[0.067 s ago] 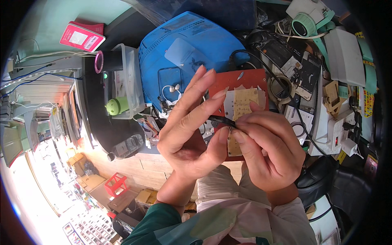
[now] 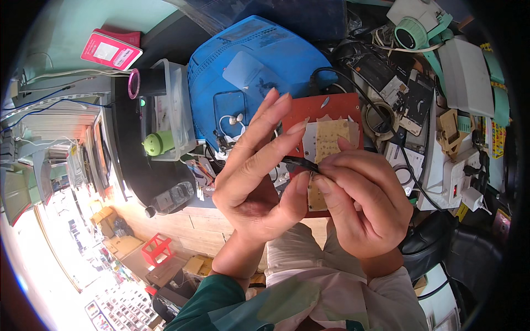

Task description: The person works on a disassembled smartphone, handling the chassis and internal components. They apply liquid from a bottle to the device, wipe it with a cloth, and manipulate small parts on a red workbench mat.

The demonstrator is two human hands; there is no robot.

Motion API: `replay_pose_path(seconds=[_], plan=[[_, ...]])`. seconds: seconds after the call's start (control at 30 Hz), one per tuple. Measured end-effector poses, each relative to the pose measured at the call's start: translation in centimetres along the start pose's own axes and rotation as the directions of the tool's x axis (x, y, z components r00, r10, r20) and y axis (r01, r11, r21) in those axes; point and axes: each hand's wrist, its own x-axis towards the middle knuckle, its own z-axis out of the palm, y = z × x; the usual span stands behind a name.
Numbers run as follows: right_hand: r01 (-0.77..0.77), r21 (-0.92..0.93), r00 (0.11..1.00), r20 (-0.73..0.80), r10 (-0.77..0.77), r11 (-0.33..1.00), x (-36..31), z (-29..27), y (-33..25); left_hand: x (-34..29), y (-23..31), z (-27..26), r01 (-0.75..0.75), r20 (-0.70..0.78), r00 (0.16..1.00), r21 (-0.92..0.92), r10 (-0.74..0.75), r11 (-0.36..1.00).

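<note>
A short black cable [image 2: 300,161] runs from beside my left hand to my right fingertips, with a thin bare-looking end at its tip. My right hand [image 2: 367,201] is closed, pinching that cable between thumb and fingers. Spread and stretched upward are the fingers of my left hand [image 2: 256,176]; its thumb tip lies against the thin end, close to the right thumb. Where the cable continues behind the left hand is hidden. Beneath both hands lies a red board [image 2: 317,105] bearing a tan perforated plate [image 2: 331,140], partly covered by my fingers.
A blue mat [image 2: 215,66] covers the far bench, with white earphones [image 2: 236,119] on it. To the left stand a clear bin [image 2: 179,105], a green figure [image 2: 158,143] and a plastic bottle [image 2: 174,198]. At right are a tape roll [image 2: 381,117], phone parts [image 2: 417,102] and a power strip [image 2: 457,179].
</note>
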Motion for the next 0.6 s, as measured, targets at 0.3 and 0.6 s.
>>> replay_pose_path(seconds=[0.3, 0.6], plan=[[0.014, 0.016, 1.0, 0.024, -0.014, 1.0, 0.13, -0.13, 0.51, 0.44, -0.7, 0.02, -0.032, 0.007, 0.999, -0.018, 0.032, 0.999], [-0.004, 0.027, 1.0, 0.021, 0.003, 1.0, 0.11, -0.11, 0.31, 0.41, -0.79, 0.16, -0.028, 0.004, 1.0, -0.051, 0.028, 0.998]])
